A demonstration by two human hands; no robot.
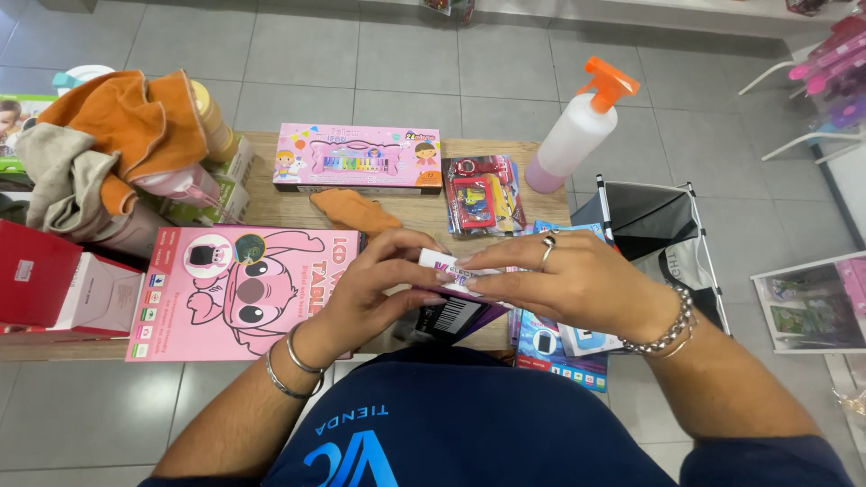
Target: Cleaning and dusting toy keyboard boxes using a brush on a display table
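Both hands meet over the near edge of a small wooden table (pixel 424 212). My left hand (pixel 374 289) cups a small purple and white box (pixel 451 311) from below, its barcode side facing me. My right hand (pixel 568 280), with a ring and a beaded bracelet, lies over the box's top, fingertips on its white upper edge. A large pink boxed toy tablet (pixel 230 289) lies flat just left of my left hand. Blue toy packages (pixel 559 347) are stacked under my right hand.
A pink toy piano box (pixel 359 158), an orange cloth (pixel 354 212) and a red blister pack (pixel 483 194) lie further back. A spray bottle with an orange trigger (pixel 577 126) stands at the back right. Cloths and boxes (pixel 117 153) pile up left; a grey folding basket (pixel 658 225) stands right.
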